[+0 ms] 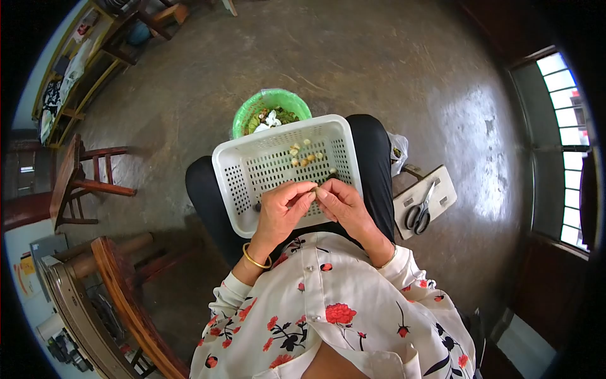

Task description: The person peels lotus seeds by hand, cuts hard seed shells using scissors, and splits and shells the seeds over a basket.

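Observation:
A white perforated plastic basket point(222, 169) rests across my lap. Over its near side, my left hand point(285, 208) and my right hand point(341, 203) meet with fingertips pinched together on a small greenish-brown piece point(315, 189). Its kind is too small to make out, and the fingers cover most of it. Several pale, yellowish, nut-like pieces point(307, 160) lie scattered toward the far right of the basket floor. Some dark pieces show partly behind my right hand, and another dark bit sits beside my left hand.
Just beyond the basket stands a green bin point(278, 96) with a plastic liner and scraps inside. To my right, black-handled scissors point(418, 218) lie on a pale low stool point(445, 183), near a white plastic bag point(399, 151). Wooden chairs point(74, 180) stand at left.

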Demonstrator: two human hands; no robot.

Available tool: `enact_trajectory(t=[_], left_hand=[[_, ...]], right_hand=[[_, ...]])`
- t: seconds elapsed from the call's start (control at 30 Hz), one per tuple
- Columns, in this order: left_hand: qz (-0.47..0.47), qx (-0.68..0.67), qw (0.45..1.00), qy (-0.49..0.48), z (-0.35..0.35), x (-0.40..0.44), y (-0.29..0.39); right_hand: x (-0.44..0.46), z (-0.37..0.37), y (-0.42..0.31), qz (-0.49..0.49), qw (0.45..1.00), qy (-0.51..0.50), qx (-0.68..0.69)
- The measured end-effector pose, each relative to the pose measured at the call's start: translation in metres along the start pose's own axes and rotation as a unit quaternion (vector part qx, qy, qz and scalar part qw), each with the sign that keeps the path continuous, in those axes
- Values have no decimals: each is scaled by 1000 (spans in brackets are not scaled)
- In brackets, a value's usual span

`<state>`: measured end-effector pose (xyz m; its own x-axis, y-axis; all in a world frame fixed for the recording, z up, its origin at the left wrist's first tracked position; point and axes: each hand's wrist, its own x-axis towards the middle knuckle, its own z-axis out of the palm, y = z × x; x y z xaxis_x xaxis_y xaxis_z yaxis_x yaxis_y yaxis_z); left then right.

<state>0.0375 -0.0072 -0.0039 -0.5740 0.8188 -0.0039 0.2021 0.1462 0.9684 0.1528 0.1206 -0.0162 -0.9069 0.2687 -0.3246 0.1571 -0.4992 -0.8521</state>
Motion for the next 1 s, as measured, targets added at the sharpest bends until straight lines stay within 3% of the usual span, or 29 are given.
enact_trajectory(t=[0.17, 0.47, 0.7, 0.8, 0.87, 1.0], left_hand=[[24, -4, 1000, -2, 1, -1, 4], [-6, -85, 996, 8, 5, 0, 3], [-16, -109, 993, 37, 9, 4, 3], [-28, -143, 989, 31, 7, 4, -1], [-28, -160, 986, 27, 7, 5, -1], [-55, -198, 978, 19, 7, 4, 2]], right_hand=[[0, -1, -2, -94, 980, 13, -173], [1, 11, -10, -190, 940, 52, -278], [1, 13, -4, -216, 932, 66, -282], [2, 11, -3, -175, 969, 46, -169], [1, 2, -7, 23, 995, -55, 84], [0, 6, -15, 70, 985, -59, 147]])
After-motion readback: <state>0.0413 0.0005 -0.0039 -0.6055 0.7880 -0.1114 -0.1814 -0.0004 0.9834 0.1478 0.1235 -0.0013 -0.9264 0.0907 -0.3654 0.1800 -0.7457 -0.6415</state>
